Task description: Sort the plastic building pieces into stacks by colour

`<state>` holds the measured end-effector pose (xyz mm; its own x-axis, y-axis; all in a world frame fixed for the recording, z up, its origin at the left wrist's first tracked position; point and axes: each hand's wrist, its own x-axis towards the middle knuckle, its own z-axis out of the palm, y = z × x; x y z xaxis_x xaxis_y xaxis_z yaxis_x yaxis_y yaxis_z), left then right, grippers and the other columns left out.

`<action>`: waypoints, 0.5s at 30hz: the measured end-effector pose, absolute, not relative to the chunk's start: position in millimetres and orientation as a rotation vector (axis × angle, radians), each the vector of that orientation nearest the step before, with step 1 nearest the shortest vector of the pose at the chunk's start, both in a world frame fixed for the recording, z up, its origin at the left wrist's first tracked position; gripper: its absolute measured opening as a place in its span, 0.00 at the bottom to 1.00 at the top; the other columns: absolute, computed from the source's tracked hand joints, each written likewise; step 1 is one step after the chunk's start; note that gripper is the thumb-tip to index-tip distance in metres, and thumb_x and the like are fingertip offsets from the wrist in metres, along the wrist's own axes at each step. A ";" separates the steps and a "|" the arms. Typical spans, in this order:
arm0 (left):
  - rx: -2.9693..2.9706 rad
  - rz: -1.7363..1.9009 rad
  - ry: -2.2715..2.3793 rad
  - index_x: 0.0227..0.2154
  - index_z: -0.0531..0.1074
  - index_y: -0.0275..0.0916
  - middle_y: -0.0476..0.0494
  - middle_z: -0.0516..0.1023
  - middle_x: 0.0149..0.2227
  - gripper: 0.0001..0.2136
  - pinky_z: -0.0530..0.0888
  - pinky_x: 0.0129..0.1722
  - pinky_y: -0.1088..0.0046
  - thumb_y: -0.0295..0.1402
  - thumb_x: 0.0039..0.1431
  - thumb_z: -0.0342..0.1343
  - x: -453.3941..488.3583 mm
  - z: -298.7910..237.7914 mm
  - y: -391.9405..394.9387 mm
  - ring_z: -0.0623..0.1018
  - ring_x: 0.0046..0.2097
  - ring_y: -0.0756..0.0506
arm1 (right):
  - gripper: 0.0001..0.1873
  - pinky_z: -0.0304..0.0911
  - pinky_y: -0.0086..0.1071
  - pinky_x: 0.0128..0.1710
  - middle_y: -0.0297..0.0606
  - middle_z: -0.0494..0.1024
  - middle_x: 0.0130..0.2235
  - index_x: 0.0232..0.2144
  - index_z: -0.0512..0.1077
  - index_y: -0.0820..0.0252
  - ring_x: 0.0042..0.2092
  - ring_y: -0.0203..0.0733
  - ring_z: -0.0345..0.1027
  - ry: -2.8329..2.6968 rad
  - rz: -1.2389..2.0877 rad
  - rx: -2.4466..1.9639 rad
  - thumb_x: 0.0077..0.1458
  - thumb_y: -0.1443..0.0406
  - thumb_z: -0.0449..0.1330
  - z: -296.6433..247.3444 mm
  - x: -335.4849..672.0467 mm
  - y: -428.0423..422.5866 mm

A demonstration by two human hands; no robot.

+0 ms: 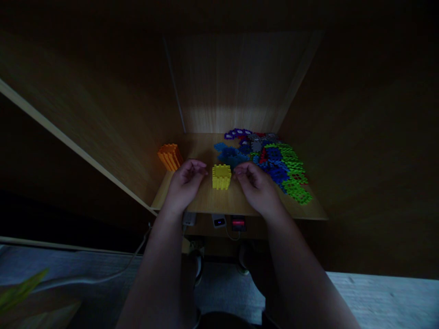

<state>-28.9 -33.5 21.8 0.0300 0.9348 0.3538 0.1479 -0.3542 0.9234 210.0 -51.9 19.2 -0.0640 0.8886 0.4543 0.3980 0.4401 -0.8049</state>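
Note:
A yellow block (221, 177) made of notched plastic pieces stands upright on the wooden shelf (206, 201), between my two hands. To its left is my left hand (188, 180), loosely curled, thumb and fingertips slightly apart with nothing visible between them. My right hand (255, 185) is curled in a similar way on the other side, its fingertips close to the block and holding nothing I can see. Small gaps show between the block and each hand. Beyond my left hand leans an orange stack (170, 156) of similar notched pieces.
Blue pieces (233, 155), purple pieces (236, 133), grey pieces (256, 143) and green pieces (297, 191) lie heaped on the shelf's right side. Wooden panels enclose the shelf. Below its front edge are a white device (218, 221) with a display and a cable (113, 276).

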 end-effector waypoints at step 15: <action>1.739 1.160 0.898 0.59 0.70 0.43 0.38 0.78 0.58 0.25 0.72 0.67 0.54 0.34 0.61 0.69 -33.9 19.6 -34.2 0.77 0.63 0.38 | 0.27 0.68 0.50 0.63 0.43 0.77 0.58 0.58 0.66 0.48 0.61 0.53 0.72 -1.841 0.585 -1.070 0.63 0.55 0.70 12.8 206.8 -52.4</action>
<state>-33.9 -34.2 19.6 0.3154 0.8855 0.3412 0.1089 -0.3909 0.9140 206.8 -52.4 12.8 -0.2205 0.8570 0.4657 0.4314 0.5139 -0.7415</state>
